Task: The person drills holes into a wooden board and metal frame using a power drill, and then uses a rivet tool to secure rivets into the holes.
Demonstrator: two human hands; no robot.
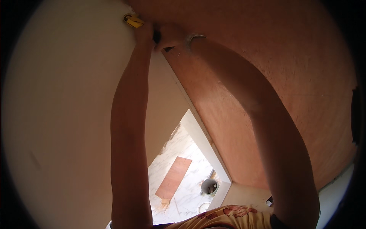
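Both my arms reach up to the far end of the view, where a pale panel [68, 103] meets a reddish-brown wood board [228, 103]. A small yellow-and-black tool [133, 20] sticks out past my left hand [144, 33], which is closed on it; its exact kind is hard to make out. Right beside it, my right hand [173, 35] is curled at the seam between panel and board. Dark bits show at its fingers, but what it holds is too dim to name. A light band [196, 37] circles my right wrist.
Through a gap below lies a white marbled floor [183, 143] with a reddish-brown board strip [174, 177]. A grey bucket [209, 186] with bits inside stands near a white round lid or tub [204, 207]. A pale edge strip [207, 141] borders the wood board.
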